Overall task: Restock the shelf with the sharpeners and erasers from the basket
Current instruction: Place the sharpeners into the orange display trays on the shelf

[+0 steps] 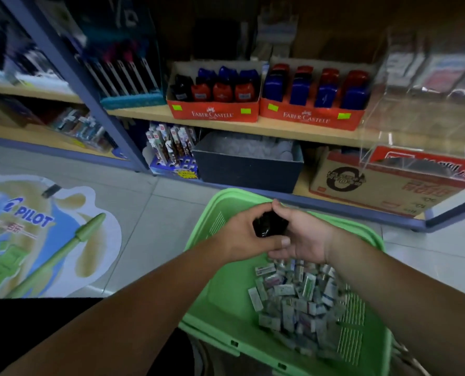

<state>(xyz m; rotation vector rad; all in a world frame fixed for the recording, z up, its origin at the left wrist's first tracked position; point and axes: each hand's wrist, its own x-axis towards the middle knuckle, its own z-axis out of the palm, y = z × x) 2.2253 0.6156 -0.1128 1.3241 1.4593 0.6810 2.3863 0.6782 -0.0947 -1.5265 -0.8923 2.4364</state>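
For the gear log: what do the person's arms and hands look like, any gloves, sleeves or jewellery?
The left hand and right hand are bare, with no gloves. The left forearm and right forearm are uncovered up to the picture's edge, and no sleeve is in view. No watch, bracelet or ring shows.

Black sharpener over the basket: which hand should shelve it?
Left, probably: left hand and right hand both hold the black sharpener, but the red box with a black one lies up-left.
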